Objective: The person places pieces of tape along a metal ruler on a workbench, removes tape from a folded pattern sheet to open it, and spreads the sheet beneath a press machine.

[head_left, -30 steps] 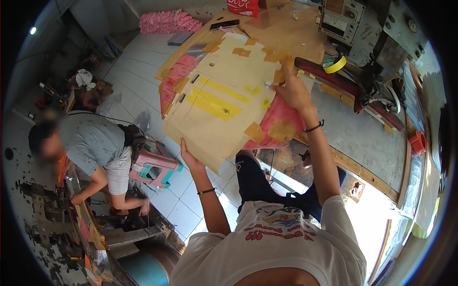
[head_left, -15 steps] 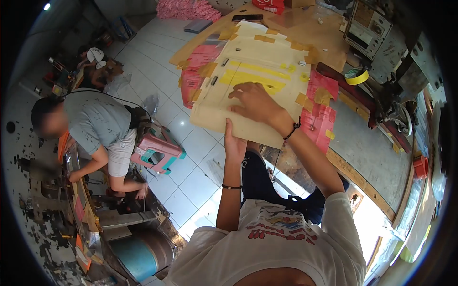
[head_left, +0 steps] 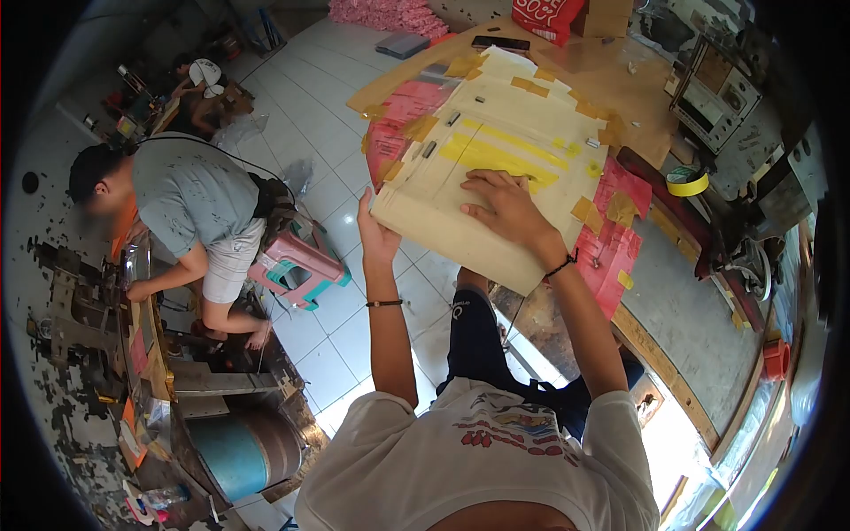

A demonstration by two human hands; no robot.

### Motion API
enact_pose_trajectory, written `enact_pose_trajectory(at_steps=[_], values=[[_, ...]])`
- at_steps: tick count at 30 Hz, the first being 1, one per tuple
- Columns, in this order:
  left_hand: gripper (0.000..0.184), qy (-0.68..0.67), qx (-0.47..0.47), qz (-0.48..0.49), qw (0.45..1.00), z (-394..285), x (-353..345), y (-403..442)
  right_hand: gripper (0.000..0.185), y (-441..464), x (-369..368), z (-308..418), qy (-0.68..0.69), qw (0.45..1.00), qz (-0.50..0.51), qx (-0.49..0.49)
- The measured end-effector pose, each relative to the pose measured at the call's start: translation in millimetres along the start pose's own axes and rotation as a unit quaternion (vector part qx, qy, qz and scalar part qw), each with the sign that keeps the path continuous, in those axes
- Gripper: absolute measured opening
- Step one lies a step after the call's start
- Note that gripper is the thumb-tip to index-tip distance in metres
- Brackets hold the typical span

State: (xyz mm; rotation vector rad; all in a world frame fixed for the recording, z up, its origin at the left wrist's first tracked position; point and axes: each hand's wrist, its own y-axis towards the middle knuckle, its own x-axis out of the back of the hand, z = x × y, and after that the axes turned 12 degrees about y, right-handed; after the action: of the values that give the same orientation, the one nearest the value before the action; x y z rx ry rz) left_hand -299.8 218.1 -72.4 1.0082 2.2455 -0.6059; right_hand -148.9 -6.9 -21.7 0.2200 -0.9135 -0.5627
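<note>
A beige sheet (head_left: 443,208), patched with yellow and brown tape and carrying small metal pieces, lies on the table and overhangs its near edge. Pink-red sheets (head_left: 615,239) show from under it on both sides. My left hand (head_left: 379,237) is at the sheet's near left corner, thumb up along the edge; its other fingers are partly hidden beneath, and it appears to hold that corner. My right hand (head_left: 509,208) lies on top of the sheet near the yellow strips (head_left: 496,159), fingers spread, holding nothing.
On the table are a phone (head_left: 501,42), a red bag (head_left: 544,18) and a yellow tape roll (head_left: 687,181). A metal machine (head_left: 715,96) stands at right. To the left, a person (head_left: 199,190) works bent over beside a pink stool (head_left: 297,261); another person sits farther back.
My left hand has moved left along the sheet's near edge to its corner. My right hand has flattened onto the sheet, fingers more spread. The view has shifted slightly.
</note>
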Motion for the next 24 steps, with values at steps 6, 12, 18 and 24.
enact_pose_trajectory(at_steps=[6,12,18,24], values=[[0.045,0.101,0.031,0.034,0.994,-15.6,19.0,30.5,0.039,1.0,-1.7,-0.7,-0.009,1.0,-0.018,0.008],[0.037,0.136,0.027,0.026,0.99,-13.0,21.1,30.2,0.039,1.1,-2.6,0.4,-0.005,1.0,-0.013,0.005],[0.034,0.129,0.018,0.012,0.991,-11.4,16.4,23.4,0.039,0.3,-2.7,0.8,-0.002,1.0,-0.015,0.003],[0.035,0.141,0.01,0.033,0.989,-6.1,20.7,24.2,0.039,1.6,1.1,2.6,-0.013,1.0,-0.003,-0.001]])
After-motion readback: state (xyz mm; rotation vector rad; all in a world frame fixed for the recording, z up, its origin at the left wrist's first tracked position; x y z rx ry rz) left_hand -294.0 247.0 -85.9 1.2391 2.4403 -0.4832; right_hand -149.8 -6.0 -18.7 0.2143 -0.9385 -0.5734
